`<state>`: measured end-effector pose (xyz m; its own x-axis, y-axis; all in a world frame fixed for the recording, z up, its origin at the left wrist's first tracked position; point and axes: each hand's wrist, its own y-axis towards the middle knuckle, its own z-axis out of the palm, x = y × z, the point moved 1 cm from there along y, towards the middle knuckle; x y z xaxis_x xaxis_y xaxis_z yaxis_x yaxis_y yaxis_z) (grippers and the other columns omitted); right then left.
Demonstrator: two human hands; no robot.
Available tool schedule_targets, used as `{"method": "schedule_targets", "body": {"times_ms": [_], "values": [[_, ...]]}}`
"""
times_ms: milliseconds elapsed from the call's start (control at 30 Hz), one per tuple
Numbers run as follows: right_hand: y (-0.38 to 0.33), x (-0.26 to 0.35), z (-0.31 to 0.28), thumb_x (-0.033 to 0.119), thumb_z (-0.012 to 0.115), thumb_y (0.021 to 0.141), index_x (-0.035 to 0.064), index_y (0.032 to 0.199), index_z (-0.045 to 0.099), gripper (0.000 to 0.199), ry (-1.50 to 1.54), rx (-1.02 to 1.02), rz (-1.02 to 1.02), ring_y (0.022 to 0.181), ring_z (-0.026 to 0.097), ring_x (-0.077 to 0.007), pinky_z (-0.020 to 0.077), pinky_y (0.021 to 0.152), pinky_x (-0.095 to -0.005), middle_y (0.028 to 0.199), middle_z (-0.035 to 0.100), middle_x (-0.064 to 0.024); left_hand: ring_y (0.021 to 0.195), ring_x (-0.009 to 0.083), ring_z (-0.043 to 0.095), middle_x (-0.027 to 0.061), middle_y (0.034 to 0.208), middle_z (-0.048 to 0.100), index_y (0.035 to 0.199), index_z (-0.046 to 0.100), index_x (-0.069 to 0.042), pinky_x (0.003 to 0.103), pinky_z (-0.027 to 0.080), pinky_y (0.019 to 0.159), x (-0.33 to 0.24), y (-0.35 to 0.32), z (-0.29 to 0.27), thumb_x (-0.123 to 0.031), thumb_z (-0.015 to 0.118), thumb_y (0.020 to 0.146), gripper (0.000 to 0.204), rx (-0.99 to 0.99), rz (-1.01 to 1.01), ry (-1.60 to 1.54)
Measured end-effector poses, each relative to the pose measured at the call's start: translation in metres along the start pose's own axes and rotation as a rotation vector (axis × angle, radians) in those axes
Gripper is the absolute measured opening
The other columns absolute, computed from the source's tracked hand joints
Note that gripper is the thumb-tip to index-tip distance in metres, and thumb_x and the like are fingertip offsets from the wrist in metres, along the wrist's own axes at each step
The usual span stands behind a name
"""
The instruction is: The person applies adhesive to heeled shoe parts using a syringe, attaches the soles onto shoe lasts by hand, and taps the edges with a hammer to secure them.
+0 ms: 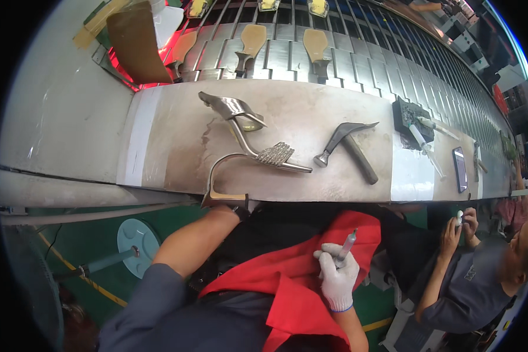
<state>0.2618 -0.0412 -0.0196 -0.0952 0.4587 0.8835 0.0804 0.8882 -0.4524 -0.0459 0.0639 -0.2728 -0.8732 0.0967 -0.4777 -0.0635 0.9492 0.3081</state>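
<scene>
The long grey metal counter (176, 146) curves across the view, with a slatted conveyor (346, 56) behind its far edge carrying tan shoe insoles on stands (253, 41). Near the counter's middle lies a silver high-heeled sandal with a glittering toe strap (258, 138), on its side; a second sandal piece, a metallic curved strap and sole (220, 182), hangs at the near edge. Right of the middle rests a metal-headed hammer with a wooden handle (347, 146), untouched, and toward the right end sit a black tray with syringe-like applicators (413, 120) and a dark phone (459, 169). Judging by this, one sandal looks set aside while the near-edge piece is in work, with gluing seemingly not finished. The left hand (226, 202), forearm stretched forward, reaches under the near edge at that piece; whether it grips it cannot be told. The white-gloved right hand (336, 273), drawn back over the red apron (293, 281), is wrapped around a small upright applicator tube (347, 246).
</scene>
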Motion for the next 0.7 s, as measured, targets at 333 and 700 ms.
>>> {"method": "schedule_targets", "body": {"times_ms": [333,700], "values": [[-0.001,0.003,0.018,0.000,0.070,0.103,-0.0048,0.123,0.073,0.022,-0.003,-0.011,0.110,0.063,0.062,-0.0079,0.0497,0.058,-0.0249,0.101,0.083,-0.0133,0.131,0.0369,0.068,0.0119,0.138,0.075,0.145,0.070,-0.012,0.053,0.054,0.113,0.022,0.023,0.012,-0.042,0.062,0.113,0.044,0.071,-0.281,-0.071],[-0.019,0.049,0.025,0.000,0.074,0.099,-0.0051,0.126,0.072,0.027,-0.040,0.195,0.078,0.068,0.065,-0.0087,0.0532,0.061,-0.0261,0.096,0.081,-0.0096,0.133,0.0438,0.066,0.0169,0.140,0.075,0.142,0.072,-0.011,0.057,0.051,0.116,0.005,-0.008,-0.031,-0.046,0.062,0.111,0.047,0.018,-0.021,-0.103]]}}
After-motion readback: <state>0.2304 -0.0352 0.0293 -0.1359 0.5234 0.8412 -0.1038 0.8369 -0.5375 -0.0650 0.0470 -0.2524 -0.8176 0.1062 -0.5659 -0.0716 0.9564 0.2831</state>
